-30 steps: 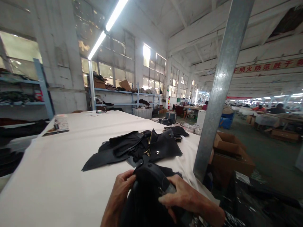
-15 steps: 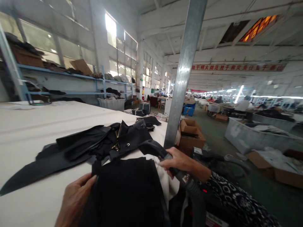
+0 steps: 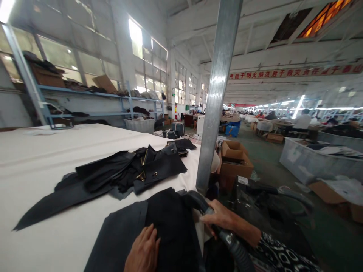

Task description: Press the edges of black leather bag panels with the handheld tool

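Note:
My left hand (image 3: 144, 247) lies on a black fabric bag piece (image 3: 172, 223) at the near edge of the table, fingers stretched out over it. A dark grey flap or panel (image 3: 121, 224) of cloth spreads to its left. In my right hand (image 3: 221, 216) is the curved black handle of a vacuum hose (image 3: 195, 200), fingers wrapped round it. Its nozzle end rests at or just over the fabric's upper right corner; contact is hard to tell. The ribbed hose runs down and out of view. Beyond lies a heap of black fabric pieces (image 3: 159, 168) with gold-coloured zips and metal fittings.
A metal post (image 3: 217, 87) rises by the right edge of the white-covered table (image 3: 42, 151). Cardboard boxes (image 3: 236, 162) and a large grey bin (image 3: 320, 162) stand on the floor at right. Blue shelves (image 3: 96, 90) line the left wall. People sit at work far off.
My left hand has left the fabric's left edge and moved right onto its surface, with the dark grey cloth now spread to the left. The nozzle is lower, nearer the fabric. The view has shifted slightly.

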`<state>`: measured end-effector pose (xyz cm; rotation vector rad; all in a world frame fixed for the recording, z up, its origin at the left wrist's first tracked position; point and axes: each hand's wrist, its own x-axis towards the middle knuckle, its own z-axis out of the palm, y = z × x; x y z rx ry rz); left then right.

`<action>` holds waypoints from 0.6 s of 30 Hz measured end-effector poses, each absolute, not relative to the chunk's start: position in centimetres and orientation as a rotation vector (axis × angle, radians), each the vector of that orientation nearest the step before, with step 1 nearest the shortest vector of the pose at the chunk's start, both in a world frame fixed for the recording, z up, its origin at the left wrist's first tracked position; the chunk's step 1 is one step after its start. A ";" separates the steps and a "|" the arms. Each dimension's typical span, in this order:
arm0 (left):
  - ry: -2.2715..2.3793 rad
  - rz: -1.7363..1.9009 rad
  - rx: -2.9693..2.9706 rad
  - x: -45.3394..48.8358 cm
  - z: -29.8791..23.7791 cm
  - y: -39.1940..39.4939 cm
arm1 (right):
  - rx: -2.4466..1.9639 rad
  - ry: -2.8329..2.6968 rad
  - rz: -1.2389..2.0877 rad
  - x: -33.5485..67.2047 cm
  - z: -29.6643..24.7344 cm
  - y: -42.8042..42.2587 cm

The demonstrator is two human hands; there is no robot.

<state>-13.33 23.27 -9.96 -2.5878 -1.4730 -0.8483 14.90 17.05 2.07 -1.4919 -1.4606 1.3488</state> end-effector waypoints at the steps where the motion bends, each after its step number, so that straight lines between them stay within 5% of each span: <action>1: -1.397 -0.822 -2.554 -13.3 -11.1 22.7 | -1.482 -1.466 1.340 14.9 1.9 17.5; 11: -1.525 -0.764 -2.489 -12.4 -8.7 20.0 | -1.441 -1.462 1.195 12.9 3.3 21.3; 18: -1.451 -1.045 -2.357 -15.1 -8.7 17.6 | -1.398 -1.555 1.179 12.1 6.6 18.4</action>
